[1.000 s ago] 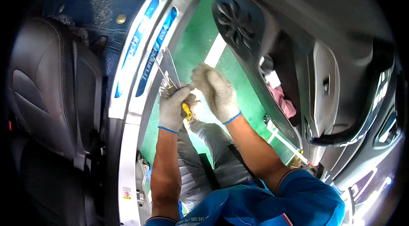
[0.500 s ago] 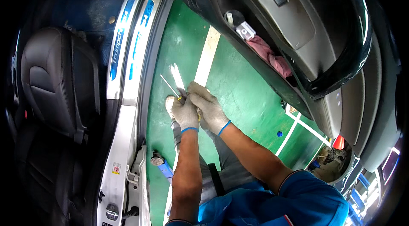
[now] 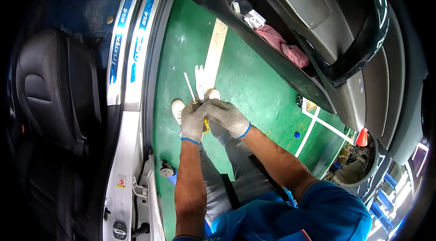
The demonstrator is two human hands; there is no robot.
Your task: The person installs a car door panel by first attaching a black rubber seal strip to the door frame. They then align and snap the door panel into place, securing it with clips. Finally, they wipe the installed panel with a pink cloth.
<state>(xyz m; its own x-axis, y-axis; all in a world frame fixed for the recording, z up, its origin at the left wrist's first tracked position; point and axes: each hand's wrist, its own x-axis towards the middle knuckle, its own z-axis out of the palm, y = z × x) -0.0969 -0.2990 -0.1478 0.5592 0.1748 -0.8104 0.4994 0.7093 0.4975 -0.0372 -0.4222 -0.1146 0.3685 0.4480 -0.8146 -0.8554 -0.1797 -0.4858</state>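
Observation:
My left hand point(image 3: 192, 123), in a grey knit glove with a blue cuff, is closed round a screwdriver point(image 3: 189, 88) with a black and yellow handle. Its shaft points away from me. Beside the shaft a pale, two-pronged flat tool point(image 3: 200, 82) sticks out from between the hands. My right hand point(image 3: 230, 118), gloved alike, is pressed against the left one with its fingers bent over the base of that tool. Which hand grips the pronged tool is partly hidden. Both hands are held over the green floor between the car's sill and its opened door.
To the left are the car's door sill point(image 3: 129, 55) and a black seat point(image 3: 59, 89). The opened door point(image 3: 354, 27) spans the right, its pocket holding a pink cloth point(image 3: 281, 46) and a white box point(image 3: 254, 19). A bin point(image 3: 356, 164) and an orange cone point(image 3: 362, 137) stand lower right.
The screwdriver shaft has swung closer to the pronged tool, and both now point more straight ahead. The hands stay together. My view has shifted slightly, showing both shoes.

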